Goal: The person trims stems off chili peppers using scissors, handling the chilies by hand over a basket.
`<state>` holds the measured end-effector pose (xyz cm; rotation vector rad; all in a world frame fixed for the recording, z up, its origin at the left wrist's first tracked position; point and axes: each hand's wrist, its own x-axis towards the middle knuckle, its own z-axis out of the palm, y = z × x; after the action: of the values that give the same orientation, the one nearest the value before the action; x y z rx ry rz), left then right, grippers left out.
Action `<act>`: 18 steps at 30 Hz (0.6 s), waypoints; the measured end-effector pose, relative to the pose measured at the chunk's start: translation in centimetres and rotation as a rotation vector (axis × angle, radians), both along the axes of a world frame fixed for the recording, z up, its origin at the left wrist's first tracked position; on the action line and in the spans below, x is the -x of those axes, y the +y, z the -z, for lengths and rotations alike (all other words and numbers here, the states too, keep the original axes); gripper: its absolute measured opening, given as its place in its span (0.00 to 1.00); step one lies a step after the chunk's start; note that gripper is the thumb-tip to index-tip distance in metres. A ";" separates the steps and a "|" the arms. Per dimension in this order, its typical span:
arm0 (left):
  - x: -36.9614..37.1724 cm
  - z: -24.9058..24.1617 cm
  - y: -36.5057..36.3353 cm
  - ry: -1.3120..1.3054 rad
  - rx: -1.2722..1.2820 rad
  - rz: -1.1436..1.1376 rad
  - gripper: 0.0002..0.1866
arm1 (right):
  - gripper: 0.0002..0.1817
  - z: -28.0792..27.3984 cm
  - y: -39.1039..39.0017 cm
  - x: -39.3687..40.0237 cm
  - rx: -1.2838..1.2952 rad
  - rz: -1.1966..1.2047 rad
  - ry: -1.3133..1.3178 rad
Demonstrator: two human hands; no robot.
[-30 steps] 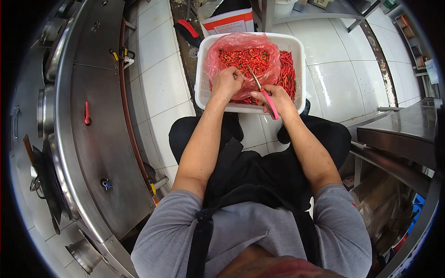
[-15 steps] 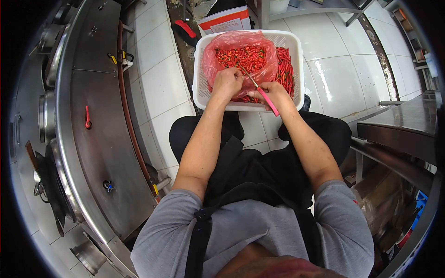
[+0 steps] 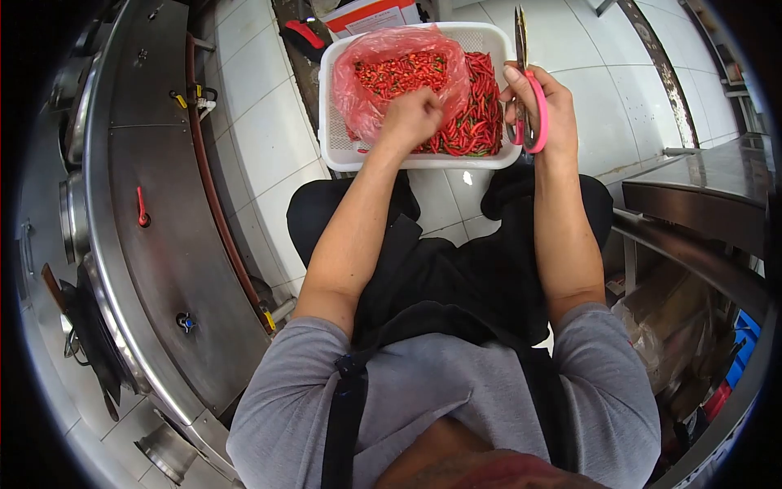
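A white plastic basket stands on the floor in front of my knees. In its left part lies an open red plastic bag with cut red chilies inside. Whole red chilies fill the right part of the basket. My left hand is over the bag's near right side with its fingers curled; what it holds, if anything, is too small to make out. My right hand holds pink-handled scissors upright at the basket's right edge, blades pointing away from me.
Along the left runs a long steel counter with a red lever. A steel table stands at the right. Beyond the basket are a red-handled black object and an orange and white box. The floor is tiled.
My right hand has moved right and up with the scissors, away from the bag, turning the blades upright. My left hand has moved slightly right over the bag. The view has shifted a little.
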<state>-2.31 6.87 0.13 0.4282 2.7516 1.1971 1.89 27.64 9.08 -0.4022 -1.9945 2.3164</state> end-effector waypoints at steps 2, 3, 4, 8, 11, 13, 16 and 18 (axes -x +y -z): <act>-0.8 1.1 1.9 -0.212 0.233 0.192 0.08 | 0.17 0.0 0.1 -0.2 0.012 0.012 -0.022; -1.0 3.3 2.9 -0.310 0.335 0.215 0.11 | 0.16 0.0 -0.1 -0.3 -0.005 0.006 -0.036; -1.4 4.1 3.7 -0.309 0.333 0.218 0.11 | 0.17 0.4 -0.1 -0.2 -0.077 -0.017 -0.070; -1.8 4.3 5.6 -0.465 0.459 0.230 0.18 | 0.22 1.7 -0.4 -0.3 -0.130 -0.057 -0.064; -1.2 5.8 5.8 -0.461 0.442 0.256 0.18 | 0.26 1.6 -0.5 -0.4 -0.149 -0.079 -0.084; -1.0 7.1 5.7 -0.346 0.377 0.356 0.15 | 0.28 1.5 -0.4 -0.4 -0.209 -0.091 -0.092; -1.0 5.0 5.2 -0.357 0.199 0.222 0.12 | 0.28 1.2 -0.4 -0.3 -0.215 -0.090 -0.084; -0.4 2.9 4.3 -0.522 0.030 0.104 0.11 | 0.27 1.2 -0.6 -0.3 -0.182 -0.104 -0.067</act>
<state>-1.93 11.22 -2.78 0.2120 2.2687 1.0584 2.23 27.05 7.90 -0.3768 -2.2862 2.1795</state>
